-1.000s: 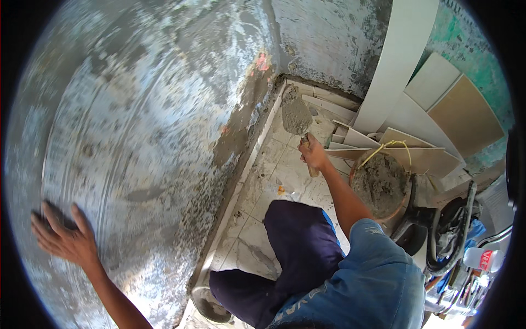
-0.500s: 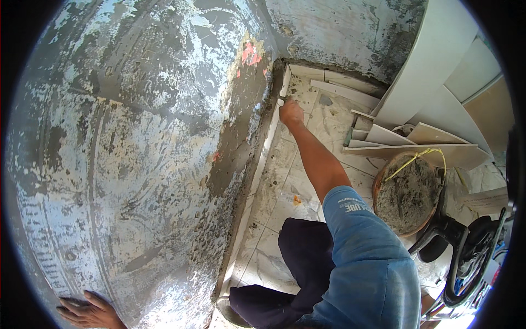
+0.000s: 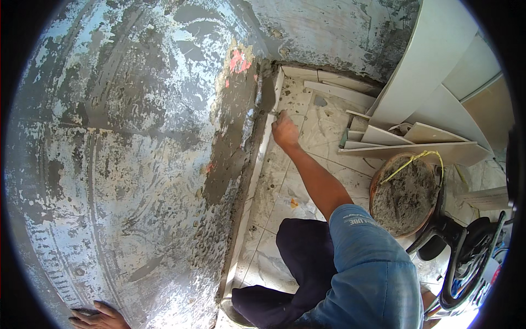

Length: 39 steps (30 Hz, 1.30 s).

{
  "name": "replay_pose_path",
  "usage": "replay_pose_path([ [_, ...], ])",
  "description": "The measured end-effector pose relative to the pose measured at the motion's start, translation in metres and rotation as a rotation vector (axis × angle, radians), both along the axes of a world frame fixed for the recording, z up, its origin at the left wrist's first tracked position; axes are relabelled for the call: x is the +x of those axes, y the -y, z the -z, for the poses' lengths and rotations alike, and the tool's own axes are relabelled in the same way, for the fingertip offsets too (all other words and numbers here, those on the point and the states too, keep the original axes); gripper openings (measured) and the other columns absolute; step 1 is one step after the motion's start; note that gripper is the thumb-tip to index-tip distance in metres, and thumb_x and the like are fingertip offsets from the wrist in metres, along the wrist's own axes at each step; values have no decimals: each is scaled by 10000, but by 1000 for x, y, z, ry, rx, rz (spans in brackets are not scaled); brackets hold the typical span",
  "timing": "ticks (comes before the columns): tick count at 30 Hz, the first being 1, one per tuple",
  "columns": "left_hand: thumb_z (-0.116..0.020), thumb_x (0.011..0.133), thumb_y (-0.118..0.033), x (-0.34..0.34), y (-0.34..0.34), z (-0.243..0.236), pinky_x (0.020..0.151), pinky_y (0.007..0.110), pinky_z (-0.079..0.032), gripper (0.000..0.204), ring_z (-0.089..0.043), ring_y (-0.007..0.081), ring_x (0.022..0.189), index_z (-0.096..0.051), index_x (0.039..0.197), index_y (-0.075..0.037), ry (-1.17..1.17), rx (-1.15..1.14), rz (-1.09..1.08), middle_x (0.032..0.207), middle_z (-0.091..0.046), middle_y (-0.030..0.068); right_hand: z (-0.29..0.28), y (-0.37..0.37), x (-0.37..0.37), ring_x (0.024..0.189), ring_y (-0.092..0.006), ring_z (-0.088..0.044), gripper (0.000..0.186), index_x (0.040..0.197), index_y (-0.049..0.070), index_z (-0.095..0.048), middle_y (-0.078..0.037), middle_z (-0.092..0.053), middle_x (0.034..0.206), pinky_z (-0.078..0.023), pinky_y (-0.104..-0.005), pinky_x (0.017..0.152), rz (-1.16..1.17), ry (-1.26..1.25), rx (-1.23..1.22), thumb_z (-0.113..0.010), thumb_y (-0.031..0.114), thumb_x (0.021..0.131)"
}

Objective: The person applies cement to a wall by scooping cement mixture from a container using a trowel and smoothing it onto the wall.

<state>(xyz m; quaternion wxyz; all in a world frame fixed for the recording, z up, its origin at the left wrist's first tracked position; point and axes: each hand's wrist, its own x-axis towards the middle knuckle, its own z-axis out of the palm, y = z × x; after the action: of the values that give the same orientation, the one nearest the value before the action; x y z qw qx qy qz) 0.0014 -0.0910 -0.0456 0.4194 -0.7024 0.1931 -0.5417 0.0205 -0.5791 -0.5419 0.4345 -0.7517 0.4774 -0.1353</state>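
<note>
My right hand point(image 3: 285, 131) is closed round the handle of a trowel, reaching toward the far corner. The trowel's grey blade point(image 3: 267, 96) lies along the wall's foot, just above the white skirting tile strip point(image 3: 262, 156); the handle is mostly hidden in my fist. Wet grey mortar point(image 3: 252, 129) coats the lower wall there. At the lower left, my left hand point(image 3: 99, 318) rests against the patchy, scraped wall point(image 3: 137, 181) with its fingers spread, partly cut off by the picture's edge.
To my right stands a round tub of mortar point(image 3: 405, 194) with a yellow cord on it. Tile offcuts point(image 3: 389, 136) and large pale panels point(image 3: 424, 60) lean at the far right. A black metal-framed object point(image 3: 449, 241) is near the right rim. Tiled floor point(image 3: 274, 200) runs beside my knees.
My right hand has drawn slightly back toward me along the skirting, and the trowel blade now shows against the wall. My left hand stays on the wall; the view has shifted a little.
</note>
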Motion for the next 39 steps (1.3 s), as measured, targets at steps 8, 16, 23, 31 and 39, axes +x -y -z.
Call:
replay_pose_path([
  [8,-372,878,-564,0,14,5,982,653,-194,816,-125,541,1296,-208,1369,65,-23,-109,57,1417,-150,278,4,59,31,961,-398,-596,343,1076,20,-465,-246,-617,985,-482,-474,826,65,-65,46,-567,217,814],
  [16,-401,870,-557,-1,10,1,982,658,-186,830,-126,534,1300,-183,1386,55,-20,-47,28,1450,-73,307,-27,57,10,882,-398,-616,291,1043,12,-483,-231,-622,968,-479,-480,779,65,48,-47,-556,181,818],
  [23,-402,863,-576,0,10,2,967,667,-191,823,-122,543,1296,-203,1389,24,-45,-122,66,1448,-75,320,-39,45,22,827,-418,-617,190,988,20,-472,-239,-626,886,-496,-488,738,52,8,-207,-462,136,838],
  [31,-391,889,-563,0,16,-1,1007,580,-222,749,-206,459,1306,-259,1400,-32,42,-63,176,1438,-197,259,-13,16,-25,888,-366,-622,274,1039,37,-447,-211,-623,940,-493,-464,774,-44,-66,-60,-533,200,837],
  [39,-362,909,-573,3,20,-1,1060,495,-226,688,-247,368,1333,-322,1402,-95,106,-23,286,1436,-272,210,10,-29,-3,858,-395,-614,294,1039,25,-429,-231,-612,886,-495,-473,766,-63,-48,-37,-532,222,846],
])
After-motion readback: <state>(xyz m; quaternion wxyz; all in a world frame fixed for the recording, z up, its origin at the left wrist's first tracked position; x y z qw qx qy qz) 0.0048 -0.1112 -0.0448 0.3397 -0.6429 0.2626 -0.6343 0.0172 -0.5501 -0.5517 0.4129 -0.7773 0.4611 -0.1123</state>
